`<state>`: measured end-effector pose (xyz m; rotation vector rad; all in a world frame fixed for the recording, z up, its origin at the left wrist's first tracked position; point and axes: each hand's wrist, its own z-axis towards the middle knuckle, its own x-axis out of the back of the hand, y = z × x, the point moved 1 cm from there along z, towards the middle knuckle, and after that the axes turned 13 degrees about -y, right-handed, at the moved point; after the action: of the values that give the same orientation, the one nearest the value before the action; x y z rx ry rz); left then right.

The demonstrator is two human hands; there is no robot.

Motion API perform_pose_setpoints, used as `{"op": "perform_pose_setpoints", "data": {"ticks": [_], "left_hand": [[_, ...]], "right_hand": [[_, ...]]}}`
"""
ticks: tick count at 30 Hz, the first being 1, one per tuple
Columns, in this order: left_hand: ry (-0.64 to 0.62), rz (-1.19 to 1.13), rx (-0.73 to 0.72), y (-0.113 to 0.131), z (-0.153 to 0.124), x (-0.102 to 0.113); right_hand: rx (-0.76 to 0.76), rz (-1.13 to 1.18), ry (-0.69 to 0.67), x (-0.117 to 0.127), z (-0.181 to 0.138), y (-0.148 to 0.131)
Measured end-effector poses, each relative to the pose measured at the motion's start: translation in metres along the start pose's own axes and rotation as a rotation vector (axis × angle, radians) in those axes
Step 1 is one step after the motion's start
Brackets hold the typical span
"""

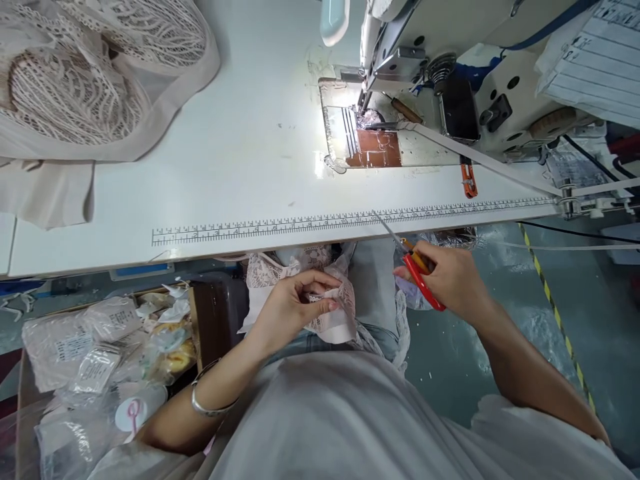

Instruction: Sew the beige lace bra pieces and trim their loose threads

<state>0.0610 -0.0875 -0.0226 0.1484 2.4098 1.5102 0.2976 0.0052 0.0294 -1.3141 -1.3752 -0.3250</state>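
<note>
My left hand (pixel 287 303) is closed in front of my lap, thumb and fingers pinching a piece of pale pink lace fabric (pixel 340 323). More of this lace (pixel 267 272) spreads to the left of the fingers, and a lace strip hangs to their right. Wrapped round a pair of scissors (pixel 423 283) with red and orange handles, my right hand (pixel 453 277) is just off the table's front edge. The narrow metal blades point up and left over the printed ruler (pixel 320 223). Scissors and lace are apart.
A sewing machine (pixel 400 63) stands at the back right, its lamp lighting the needle plate. An orange-handled cutter (pixel 469 179) lies by it. Lace garment pieces (pixel 95 87) cover the table's left. Below left is a box (pixel 197 320) of plastic-wrapped packets (pixel 95 370).
</note>
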Motion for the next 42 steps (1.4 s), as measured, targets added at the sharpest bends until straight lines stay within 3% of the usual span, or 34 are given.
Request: {"op": "perform_pose_setpoints", "data": {"ticks": [9,16,20,25,28,30,31,32,35,36,38,42], "left_hand": [[-0.01,0.094,-0.018,-0.01,-0.001,0.009],[-0.04,0.162,0.015,-0.011,0.0,0.01],[-0.075,0.163,0.034,-0.01,0.001,0.004],[-0.103,0.205,0.042,-0.005,0.002,0.001],[-0.095,0.206,0.054,0.002,0.004,-0.004],[-0.097,0.188,0.063,0.006,0.007,-0.007],[-0.104,0.173,0.065,0.007,0.009,-0.009],[-0.116,0.155,0.065,0.007,0.01,-0.011],[-0.165,0.095,0.036,0.007,0.013,-0.015],[-0.174,0.085,0.018,0.007,0.013,-0.015],[-0.173,0.096,-0.023,0.008,0.013,-0.012],[-0.043,0.067,-0.129,0.01,0.012,0.008]], "right_hand": [[-0.34,-0.207,0.169,0.033,-0.023,0.043],[-0.814,-0.37,0.166,0.074,-0.034,0.093],[-0.846,-0.315,0.207,0.088,-0.01,0.113],[-0.826,-0.23,0.456,0.095,0.027,0.136],[-0.687,-0.234,0.668,0.085,0.034,0.127],[-0.423,-0.233,0.784,0.065,0.032,0.102],[-0.235,-0.193,0.745,0.051,0.031,0.084],[-0.024,-0.13,0.625,0.035,0.029,0.064],[0.583,0.035,-0.146,-0.019,0.024,0.008],[0.698,0.091,-0.312,-0.034,0.023,-0.004],[0.8,0.225,-0.43,-0.056,0.023,-0.016],[0.746,0.46,-0.486,-0.07,0.026,-0.008]]}}
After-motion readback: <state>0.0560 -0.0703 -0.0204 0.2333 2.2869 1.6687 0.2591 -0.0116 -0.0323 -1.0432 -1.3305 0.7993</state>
